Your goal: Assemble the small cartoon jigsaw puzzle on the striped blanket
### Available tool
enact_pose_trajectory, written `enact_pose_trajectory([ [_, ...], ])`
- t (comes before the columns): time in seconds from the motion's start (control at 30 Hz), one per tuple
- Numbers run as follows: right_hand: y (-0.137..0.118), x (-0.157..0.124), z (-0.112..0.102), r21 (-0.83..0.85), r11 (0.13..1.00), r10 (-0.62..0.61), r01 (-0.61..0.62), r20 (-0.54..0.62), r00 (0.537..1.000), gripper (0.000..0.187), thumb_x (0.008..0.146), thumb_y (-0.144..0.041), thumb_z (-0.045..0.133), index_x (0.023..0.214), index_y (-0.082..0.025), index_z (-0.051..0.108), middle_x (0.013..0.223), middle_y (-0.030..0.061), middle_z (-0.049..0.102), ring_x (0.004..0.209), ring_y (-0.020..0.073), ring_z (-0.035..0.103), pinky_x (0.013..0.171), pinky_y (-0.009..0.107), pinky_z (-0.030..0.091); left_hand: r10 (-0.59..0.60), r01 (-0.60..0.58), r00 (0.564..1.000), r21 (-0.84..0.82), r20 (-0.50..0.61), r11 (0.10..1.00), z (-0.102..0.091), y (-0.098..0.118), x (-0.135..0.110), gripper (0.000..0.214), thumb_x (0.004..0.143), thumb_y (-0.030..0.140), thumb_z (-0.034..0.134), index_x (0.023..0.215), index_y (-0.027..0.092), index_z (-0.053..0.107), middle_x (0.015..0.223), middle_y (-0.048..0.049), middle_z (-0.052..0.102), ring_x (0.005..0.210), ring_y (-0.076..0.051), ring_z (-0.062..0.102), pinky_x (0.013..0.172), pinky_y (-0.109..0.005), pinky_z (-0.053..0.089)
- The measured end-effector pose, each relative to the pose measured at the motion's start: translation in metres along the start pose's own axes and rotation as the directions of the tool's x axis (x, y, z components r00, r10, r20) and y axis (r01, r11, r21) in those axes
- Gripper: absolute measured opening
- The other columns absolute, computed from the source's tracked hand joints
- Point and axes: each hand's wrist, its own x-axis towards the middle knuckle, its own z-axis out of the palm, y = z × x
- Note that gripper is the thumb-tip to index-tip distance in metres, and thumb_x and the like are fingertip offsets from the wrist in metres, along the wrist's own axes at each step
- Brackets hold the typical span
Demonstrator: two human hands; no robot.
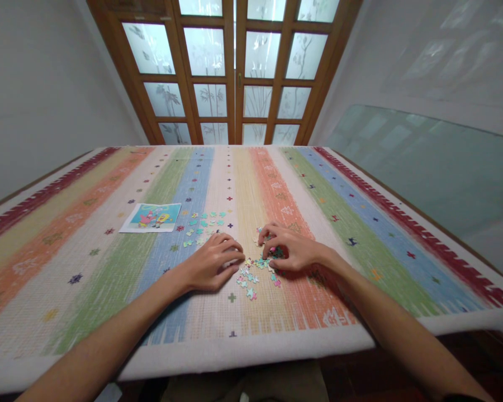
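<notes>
A loose pile of puzzle pieces (250, 273) in pale blue, teal, pink and yellow lies on the striped tablecloth between my hands. My left hand (218, 261) rests at the pile's left side, fingers curved, with a gap between thumb and forefinger and nothing visible in it. Over the right part of the pile, my right hand (291, 248) has its fingers spread and bent down, their tips among the pieces. Some pieces are hidden beneath that palm. Beyond my left hand, several teal pieces (205, 223) are laid out apart in loose rows.
A cartoon reference picture (153, 218) lies flat to the left of the spread-out pieces. The tablecloth (109, 268) hangs over the table's near edge. Wooden doors with glass panes (235, 84) stand behind the table, and a glass panel (436, 162) leans at the right wall.
</notes>
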Motion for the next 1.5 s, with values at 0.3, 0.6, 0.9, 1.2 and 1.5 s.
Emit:
enact_pose_trajectory([
  [0.3, 0.002, -0.003, -0.003, -0.046, 0.999, -0.023, 0.022, -0.019, 1.0, 0.017, 0.075, -0.012, 0.067, 0.088, -0.019, 0.075, 0.107, 0.0093, 0.061, 0.106, 0.0259, 0.055, 0.099, 0.048, 0.045, 0.029, -0.029, 0.998, -0.01, 0.05, 1.0, 0.009, 0.014, 0.007, 0.031, 0.104, 0.027, 0.047, 0.129, 0.023, 0.063, 0.129, -0.0085, 0.067, 0.122, -0.028, 0.054, 0.104, -0.048, 0.041],
  [0.6, 0.003, -0.003, -0.007, -0.05, 0.999, -0.011, 0.01, -0.009, 1.0, 0.007, 0.074, -0.012, 0.067, 0.075, -0.017, 0.071, 0.096, 0.007, 0.059, 0.094, 0.0223, 0.054, 0.092, 0.042, 0.045, 0.023, -0.021, 0.999, -0.044, 0.044, 0.999, 0.01, 0.019, 0.006, 0.024, 0.104, 0.03, 0.046, 0.115, 0.022, 0.067, 0.125, -0.0076, 0.069, 0.12, -0.028, 0.056, 0.103, -0.047, 0.041],
  [0.9, 0.002, -0.004, -0.008, -0.078, 0.997, -0.022, 0.028, 0.068, 0.997, 0.021, 0.08, -0.014, 0.069, 0.097, -0.021, 0.08, 0.103, 0.0074, 0.059, 0.101, 0.0237, 0.054, 0.097, 0.044, 0.044, 0.033, -0.028, 0.997, -0.09, 0.063, 0.996, 0.012, 0.026, 0.008, 0.025, 0.104, 0.031, 0.047, 0.118, 0.022, 0.066, 0.124, -0.0081, 0.069, 0.118, -0.028, 0.057, 0.101, -0.047, 0.042],
  [1.2, 0.007, -0.004, -0.006, -0.006, 1.0, -0.03, 0.03, 0.02, 0.999, 0.006, 0.085, -0.018, 0.07, 0.091, -0.018, 0.073, 0.101, 0.0075, 0.061, 0.1, 0.0224, 0.055, 0.093, 0.041, 0.047, 0.087, -0.083, 0.994, -0.053, 0.07, 0.995, 0.016, 0.032, 0.01, 0.033, 0.105, 0.032, 0.048, 0.132, 0.02, 0.062, 0.137, -0.0101, 0.065, 0.128, -0.029, 0.053, 0.108, -0.049, 0.04],
  [1.5, 0.002, -0.002, -0.007, 0.179, 0.974, 0.133, -0.137, 0.037, 0.99, 0.002, 0.085, -0.018, 0.067, 0.086, -0.02, 0.068, 0.08, 0.0011, 0.067, 0.074, 0.0147, 0.057, 0.07, 0.029, 0.047, 0.053, -0.053, 0.998, -0.004, 0.04, 0.999, 0.022, 0.036, 0.012, 0.032, 0.106, 0.035, 0.045, 0.132, 0.024, 0.062, 0.135, -0.0087, 0.066, 0.129, -0.03, 0.052, 0.108, -0.05, 0.039],
])
